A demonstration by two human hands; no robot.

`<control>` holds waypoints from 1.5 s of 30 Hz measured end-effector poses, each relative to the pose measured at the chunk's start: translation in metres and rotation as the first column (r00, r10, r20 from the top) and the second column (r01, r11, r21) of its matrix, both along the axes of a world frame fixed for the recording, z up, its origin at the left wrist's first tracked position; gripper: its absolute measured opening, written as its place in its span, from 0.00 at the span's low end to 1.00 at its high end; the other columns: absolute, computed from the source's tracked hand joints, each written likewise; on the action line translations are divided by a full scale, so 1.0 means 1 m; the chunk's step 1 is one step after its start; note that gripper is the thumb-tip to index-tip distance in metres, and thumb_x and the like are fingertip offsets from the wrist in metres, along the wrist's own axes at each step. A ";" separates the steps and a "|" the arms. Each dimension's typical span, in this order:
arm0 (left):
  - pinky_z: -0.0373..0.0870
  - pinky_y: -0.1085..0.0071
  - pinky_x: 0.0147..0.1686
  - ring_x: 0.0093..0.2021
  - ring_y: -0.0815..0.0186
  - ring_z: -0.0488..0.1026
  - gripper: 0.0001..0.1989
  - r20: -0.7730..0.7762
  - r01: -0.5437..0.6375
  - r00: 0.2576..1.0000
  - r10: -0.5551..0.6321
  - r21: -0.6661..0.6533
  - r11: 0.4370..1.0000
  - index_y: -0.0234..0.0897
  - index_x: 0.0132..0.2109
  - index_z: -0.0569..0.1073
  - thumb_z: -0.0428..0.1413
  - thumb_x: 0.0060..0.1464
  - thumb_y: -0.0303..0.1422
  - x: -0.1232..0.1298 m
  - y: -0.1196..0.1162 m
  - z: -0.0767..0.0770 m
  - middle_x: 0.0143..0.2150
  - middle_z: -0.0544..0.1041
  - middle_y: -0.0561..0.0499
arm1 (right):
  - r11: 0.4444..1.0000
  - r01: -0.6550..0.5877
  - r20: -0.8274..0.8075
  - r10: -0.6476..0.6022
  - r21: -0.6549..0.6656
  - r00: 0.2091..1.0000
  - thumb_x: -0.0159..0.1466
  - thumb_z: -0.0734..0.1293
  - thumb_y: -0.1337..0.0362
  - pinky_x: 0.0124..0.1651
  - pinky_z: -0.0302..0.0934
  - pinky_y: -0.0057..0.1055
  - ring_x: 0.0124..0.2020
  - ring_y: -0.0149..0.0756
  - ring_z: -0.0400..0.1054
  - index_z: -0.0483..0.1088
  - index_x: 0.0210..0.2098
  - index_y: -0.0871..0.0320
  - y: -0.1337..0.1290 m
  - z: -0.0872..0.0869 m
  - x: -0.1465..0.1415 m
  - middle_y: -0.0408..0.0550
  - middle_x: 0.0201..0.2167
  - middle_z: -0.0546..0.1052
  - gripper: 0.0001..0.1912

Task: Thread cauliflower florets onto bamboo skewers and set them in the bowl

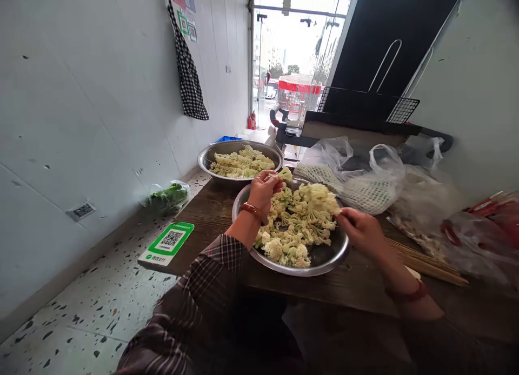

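Observation:
A small cauliflower floret (286, 174) is pinched in the fingers of my left hand (263, 194), above the far left rim of the near steel bowl (324, 268). My right hand (360, 229) is closed at the right end of a slightly blurred cluster of cauliflower florets (318, 199), over the bowl's right side. Whether a stick runs through that cluster, I cannot tell. Loose cauliflower pieces (290, 245) fill much of the bowl below. Behind it, a second steel bowl (205, 161) holds more cauliflower, with thin sticks across it.
Bamboo skewers (430, 261) lie on the dark wooden table (214, 207), right of the near bowl. Plastic bags (365, 186) crowd the back right. A green payment-code sign (170, 240) rests at the left edge. Bagged greens (168, 196) are by the wall.

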State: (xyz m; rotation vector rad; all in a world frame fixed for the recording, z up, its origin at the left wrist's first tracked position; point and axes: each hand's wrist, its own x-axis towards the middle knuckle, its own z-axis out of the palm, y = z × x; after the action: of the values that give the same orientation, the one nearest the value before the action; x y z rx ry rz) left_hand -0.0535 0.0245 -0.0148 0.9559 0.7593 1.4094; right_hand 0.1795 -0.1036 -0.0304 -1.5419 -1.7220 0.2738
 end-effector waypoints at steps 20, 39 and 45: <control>0.67 0.76 0.34 0.33 0.70 0.77 0.14 0.133 0.176 0.973 -0.188 0.099 0.979 0.37 0.39 0.69 0.64 0.47 0.32 0.003 -0.013 0.010 0.29 0.78 0.54 | 0.920 -0.368 -0.939 -0.001 -0.135 0.344 0.54 0.78 0.53 0.18 0.44 0.21 0.17 0.20 0.47 0.71 0.27 0.60 -0.011 -0.016 -0.067 0.37 0.19 0.62 0.18; 0.64 0.75 0.31 0.31 0.69 0.76 0.14 0.216 0.234 0.947 -0.239 0.047 0.971 0.34 0.37 0.70 0.67 0.45 0.30 0.001 -0.018 0.010 0.29 0.80 0.49 | 0.992 0.105 -0.300 -0.080 0.069 0.950 0.63 0.69 0.51 0.40 0.70 0.32 0.37 0.43 0.78 0.84 0.37 0.55 -0.029 -0.029 -0.057 0.49 0.36 0.84 0.16; 0.66 0.75 0.33 0.32 0.68 0.78 0.15 0.209 0.291 0.934 -0.291 0.030 0.956 0.34 0.38 0.73 0.67 0.43 0.30 0.003 -0.019 0.011 0.30 0.81 0.49 | 0.995 0.101 -0.351 -0.093 0.005 0.932 0.63 0.69 0.51 0.42 0.69 0.33 0.37 0.43 0.77 0.84 0.40 0.57 -0.023 -0.034 -0.054 0.49 0.32 0.83 0.18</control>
State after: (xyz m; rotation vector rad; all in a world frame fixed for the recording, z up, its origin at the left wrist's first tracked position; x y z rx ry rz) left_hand -0.0502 0.0052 -0.0033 0.8614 0.4388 1.2244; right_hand 0.1254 -0.1269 -0.0643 -1.4551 -1.3614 0.4486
